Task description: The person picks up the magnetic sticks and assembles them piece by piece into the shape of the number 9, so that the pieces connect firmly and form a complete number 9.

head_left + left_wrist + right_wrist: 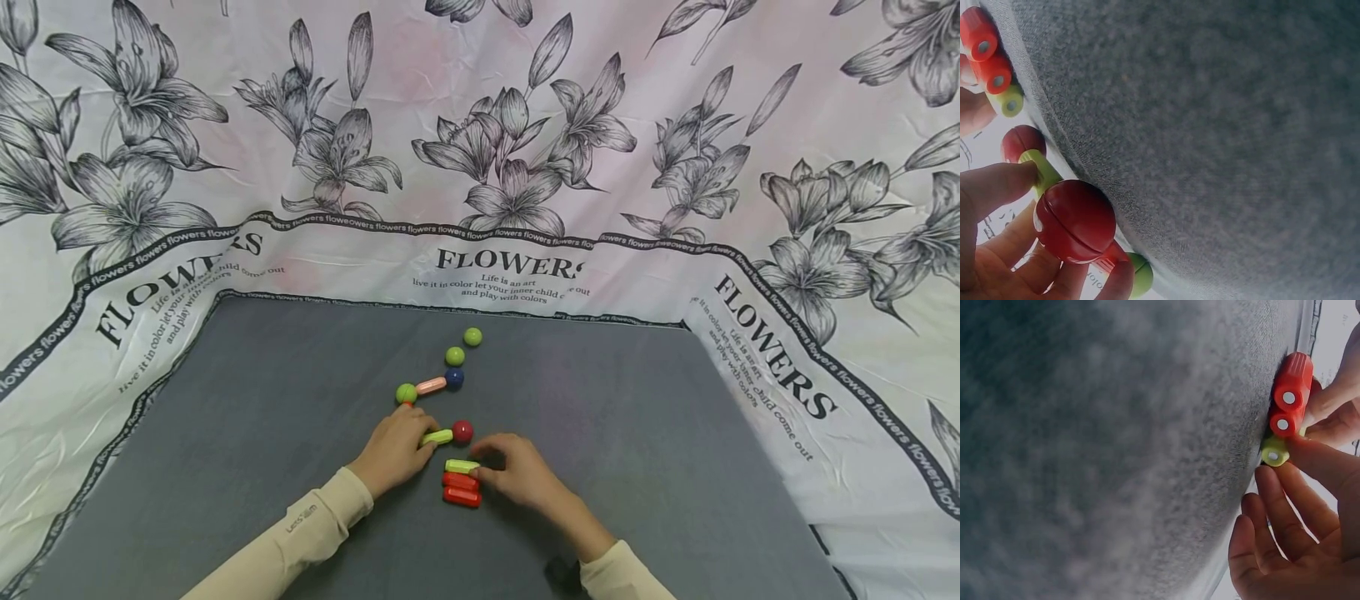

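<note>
My left hand (393, 446) grips a chain of magnetic rods and balls, its thumb against a yellow-green magnetic rod (437, 437). A red ball (462, 432) caps that rod's far end. Another red ball (1075, 222) sits among my left fingers in the left wrist view, joined to a red rod that leads to a green ball (407, 393). Between thumb and fingertip, my right hand (521, 475) pinches a second yellow-green magnetic rod (460, 467). This rod lies side by side with two red magnetic rods (461, 497); pale discs show at their ends.
From the green ball, an orange-pink rod (431, 386) runs to a dark blue ball (454, 377). Two more green balls (454, 357) (472, 337) lie farther back on the grey table (637, 417). A flower-printed cloth (510, 283) borders the table's back and sides.
</note>
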Demonstrator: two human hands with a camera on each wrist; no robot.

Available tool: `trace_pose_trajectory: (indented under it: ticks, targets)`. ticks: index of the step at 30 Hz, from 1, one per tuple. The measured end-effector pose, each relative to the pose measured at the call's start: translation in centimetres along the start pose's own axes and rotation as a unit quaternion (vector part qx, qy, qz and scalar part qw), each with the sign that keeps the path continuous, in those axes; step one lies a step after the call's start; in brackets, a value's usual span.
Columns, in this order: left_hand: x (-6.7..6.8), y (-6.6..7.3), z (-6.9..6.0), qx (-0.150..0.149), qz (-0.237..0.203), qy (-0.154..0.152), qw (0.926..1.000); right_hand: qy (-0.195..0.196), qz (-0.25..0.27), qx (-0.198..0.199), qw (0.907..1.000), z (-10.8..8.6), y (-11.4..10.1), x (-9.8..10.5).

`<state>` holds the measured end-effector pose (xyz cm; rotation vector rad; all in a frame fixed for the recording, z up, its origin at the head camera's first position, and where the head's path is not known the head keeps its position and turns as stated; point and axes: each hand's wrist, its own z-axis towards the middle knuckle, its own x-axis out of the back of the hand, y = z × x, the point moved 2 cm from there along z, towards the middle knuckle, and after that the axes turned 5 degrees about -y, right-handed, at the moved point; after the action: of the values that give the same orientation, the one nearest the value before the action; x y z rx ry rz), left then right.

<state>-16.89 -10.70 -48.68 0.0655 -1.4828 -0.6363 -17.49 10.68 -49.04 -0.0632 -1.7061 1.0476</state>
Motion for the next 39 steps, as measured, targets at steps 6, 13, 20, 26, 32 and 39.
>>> trace_pose_trajectory:
  ticks: [6, 13, 20, 26, 32, 39]
  targets:
    - [0.0, 0.1, 0.1, 0.002, 0.002, -0.003, 1.0000, 0.010, -0.051, 0.028, 0.9983, 0.0, -0.3, -0.2]
    - [0.0, 0.0, 0.1, -0.011, 0.005, 0.004, 0.9999, 0.009, -0.100, 0.059, 0.9931, 0.7, -0.5, -0.4]
    - [0.0, -0.1, 0.1, -0.008, 0.007, 0.002, 0.9999, -0.001, -0.118, 0.064, 0.9909, 0.5, -0.7, -0.2]
    - [0.1, 0.1, 0.2, -0.003, 0.004, -0.006, 1.0000, 0.009, -0.103, 0.030, 0.9941, 0.0, -0.7, 0.8]
    - [0.3, 0.3, 0.2, -0.006, -0.004, -0.008, 0.9999, 0.075, -0.073, 0.000, 0.9945, 0.3, -0.1, 2.4]
    - [0.8, 0.4, 0.5, 0.002, 0.028, 0.039, 0.9988, 0.137, 0.016, -0.051, 0.9891, 2.2, 0.7, 3.4]
